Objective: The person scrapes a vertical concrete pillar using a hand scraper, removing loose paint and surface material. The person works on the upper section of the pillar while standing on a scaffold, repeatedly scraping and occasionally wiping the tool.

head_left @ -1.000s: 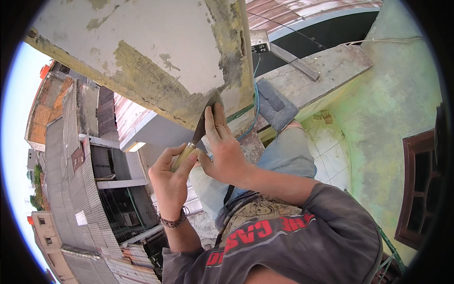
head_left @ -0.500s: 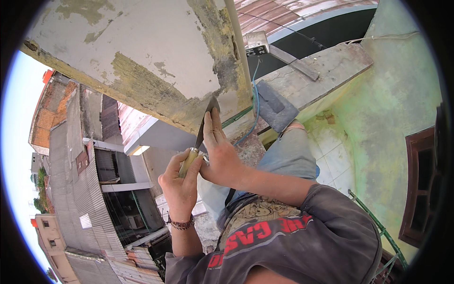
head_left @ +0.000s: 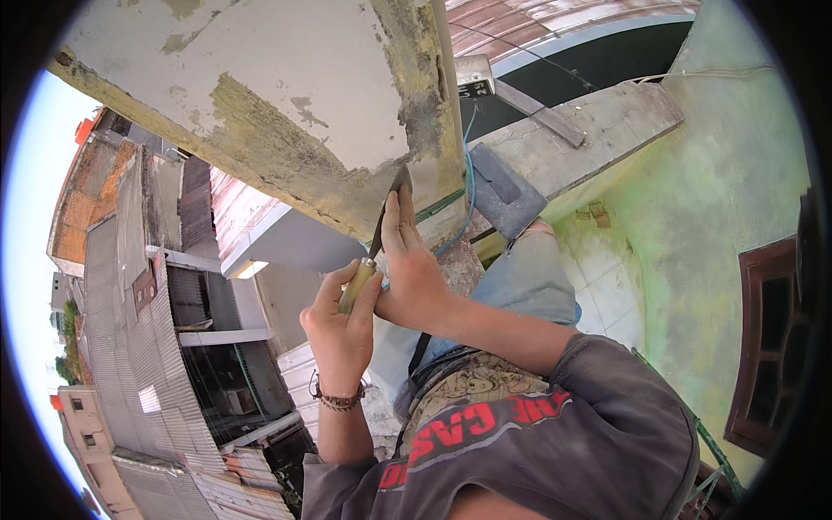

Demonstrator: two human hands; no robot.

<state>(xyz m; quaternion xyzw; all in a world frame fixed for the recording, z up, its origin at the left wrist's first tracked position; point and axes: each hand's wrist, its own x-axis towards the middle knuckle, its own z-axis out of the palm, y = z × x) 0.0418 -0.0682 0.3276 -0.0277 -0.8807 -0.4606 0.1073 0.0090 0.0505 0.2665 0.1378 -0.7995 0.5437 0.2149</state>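
A putty knife (head_left: 358,284) with a pale wooden handle and a dark blade slants up toward a peeling wall panel (head_left: 260,61). The handle is pinched between the thumb and fingers of my left hand (head_left: 338,340). My right hand (head_left: 416,279) bears on the blade, its first fingers stretched along it toward the tip and the others curled. The blade's tip lies against the panel's lower corner, where the pale coating gives way to bare yellowish, grey-stained patches. My right fingers partly hide the blade.
A dark rectangular plate (head_left: 505,192) rests by my knee. A blue cable (head_left: 472,186) hangs beside the panel's edge. To the right runs a concrete ledge (head_left: 589,130) with a flat bar on it. Corrugated roofs (head_left: 139,338) drop away at left; a green metal frame (head_left: 712,446) stands lower right.
Both hands and the putty knife have shifted slightly right in the picture. The blade's tip has moved a little along the panel, and the whole view has shifted slightly.
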